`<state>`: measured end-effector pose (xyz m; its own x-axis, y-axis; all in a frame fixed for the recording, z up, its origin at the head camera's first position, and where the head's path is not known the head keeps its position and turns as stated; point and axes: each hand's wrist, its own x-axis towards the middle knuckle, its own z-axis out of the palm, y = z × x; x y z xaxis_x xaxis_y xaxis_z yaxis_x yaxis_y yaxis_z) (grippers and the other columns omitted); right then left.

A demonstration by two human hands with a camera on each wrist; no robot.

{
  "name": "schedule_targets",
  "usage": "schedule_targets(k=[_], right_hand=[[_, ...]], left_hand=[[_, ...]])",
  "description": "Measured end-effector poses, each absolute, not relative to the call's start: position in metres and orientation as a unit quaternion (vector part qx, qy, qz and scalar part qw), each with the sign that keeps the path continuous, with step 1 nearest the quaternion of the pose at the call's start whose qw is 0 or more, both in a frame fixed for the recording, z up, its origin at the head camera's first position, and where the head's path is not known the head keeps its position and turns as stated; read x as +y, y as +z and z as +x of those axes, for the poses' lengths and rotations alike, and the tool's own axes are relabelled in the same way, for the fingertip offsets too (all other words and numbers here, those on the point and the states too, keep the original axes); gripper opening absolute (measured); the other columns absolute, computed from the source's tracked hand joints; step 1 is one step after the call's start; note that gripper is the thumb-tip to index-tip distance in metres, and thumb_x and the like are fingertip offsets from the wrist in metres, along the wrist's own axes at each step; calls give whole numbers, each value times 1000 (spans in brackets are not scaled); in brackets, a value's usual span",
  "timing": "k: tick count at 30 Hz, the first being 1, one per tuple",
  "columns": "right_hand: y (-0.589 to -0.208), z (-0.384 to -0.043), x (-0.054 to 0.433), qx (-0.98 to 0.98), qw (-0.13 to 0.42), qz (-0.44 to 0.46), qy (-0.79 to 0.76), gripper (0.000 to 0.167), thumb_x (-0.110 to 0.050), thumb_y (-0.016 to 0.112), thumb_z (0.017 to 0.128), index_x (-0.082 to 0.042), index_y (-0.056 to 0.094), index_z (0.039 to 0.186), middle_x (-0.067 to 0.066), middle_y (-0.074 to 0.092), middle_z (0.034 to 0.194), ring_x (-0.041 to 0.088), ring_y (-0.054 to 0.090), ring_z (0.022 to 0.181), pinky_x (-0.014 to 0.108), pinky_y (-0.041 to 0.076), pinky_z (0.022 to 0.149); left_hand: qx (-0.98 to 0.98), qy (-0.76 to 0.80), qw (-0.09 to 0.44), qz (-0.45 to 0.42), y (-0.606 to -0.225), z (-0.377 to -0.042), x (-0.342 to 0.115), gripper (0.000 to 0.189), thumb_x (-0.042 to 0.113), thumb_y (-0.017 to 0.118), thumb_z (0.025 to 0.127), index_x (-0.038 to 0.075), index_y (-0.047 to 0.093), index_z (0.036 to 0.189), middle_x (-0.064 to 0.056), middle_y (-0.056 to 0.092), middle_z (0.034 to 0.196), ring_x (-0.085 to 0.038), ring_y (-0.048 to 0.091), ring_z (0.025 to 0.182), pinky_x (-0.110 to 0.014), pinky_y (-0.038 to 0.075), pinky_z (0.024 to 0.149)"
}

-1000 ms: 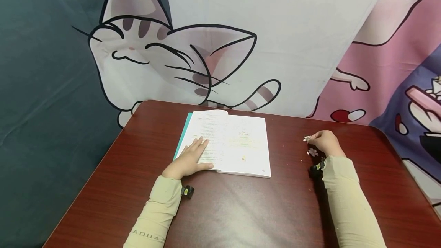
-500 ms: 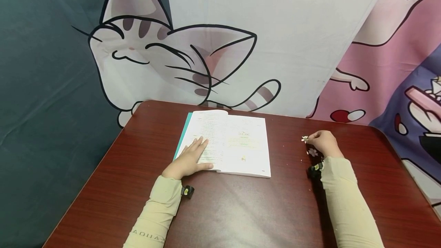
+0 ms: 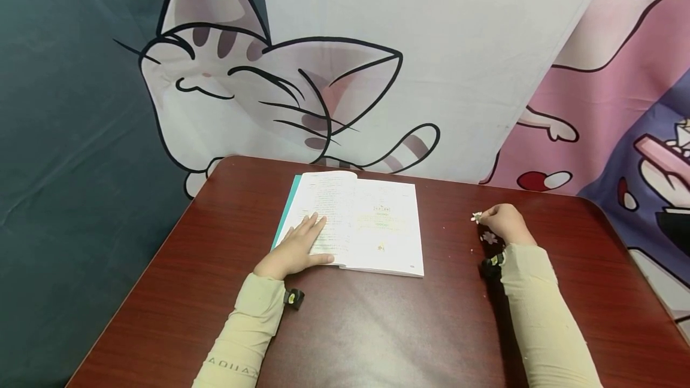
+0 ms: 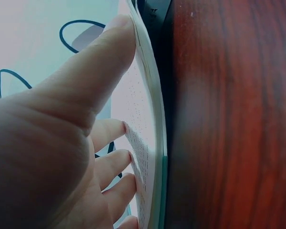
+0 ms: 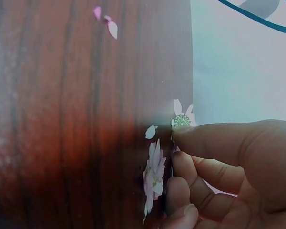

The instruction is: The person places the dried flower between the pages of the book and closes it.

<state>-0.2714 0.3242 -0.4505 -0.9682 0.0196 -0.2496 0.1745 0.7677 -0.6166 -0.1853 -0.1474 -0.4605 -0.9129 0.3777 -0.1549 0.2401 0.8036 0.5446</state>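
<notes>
An open book (image 3: 361,223) with a teal cover lies on the dark red table (image 3: 377,328). My left hand (image 3: 296,250) lies flat on its left page, fingers straight, seen close in the left wrist view as fingers (image 4: 109,138) pressing the page (image 4: 143,157). My right hand (image 3: 504,223) is at the table's right side and pinches a small pale pressed flower (image 3: 477,217) by the fingertips (image 5: 195,138); the flower (image 5: 182,117) sticks out beyond them. A second pink flower (image 3: 489,237) lies on the table under that hand, also visible as flower (image 5: 153,176).
Small loose petals (image 5: 109,26) lie scattered on the table near my right hand. A cartoon cat cloth (image 3: 269,88) hangs behind the table. The table's rounded edges fall away left and right.
My right hand with the pinched flower has lifted slightly and shifted a little away from me. My left hand and the book have stayed put.
</notes>
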Motion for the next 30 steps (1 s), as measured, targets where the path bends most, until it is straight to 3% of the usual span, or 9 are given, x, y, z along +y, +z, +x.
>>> schedule_targets(k=[11,24,30], right_hand=[[-449,-268,321,925,115,53,-359,23,-7,52,94,4,63,77,4,56,52,17,55,48,33,46,48],[-444,-259,299,904,84,54,-415,24,-14,57,97,7,62,106,9,55,72,16,49,50,32,46,45],[-431,-249,276,913,39,30,-404,22,-15,60,98,5,65,106,11,61,84,19,52,68,30,45,55]], left_hand=[[942,263,123,166,-462,-187,-148,91,42,73,93,2,26,160,-23,17,166,-41,12,154,-62,13,120],[943,260,124,164,-460,-185,-147,90,42,73,93,1,27,159,-24,18,166,-42,13,153,-63,14,120],[943,262,124,164,-462,-185,-147,91,42,73,93,1,27,159,-23,18,166,-42,13,153,-62,14,120]])
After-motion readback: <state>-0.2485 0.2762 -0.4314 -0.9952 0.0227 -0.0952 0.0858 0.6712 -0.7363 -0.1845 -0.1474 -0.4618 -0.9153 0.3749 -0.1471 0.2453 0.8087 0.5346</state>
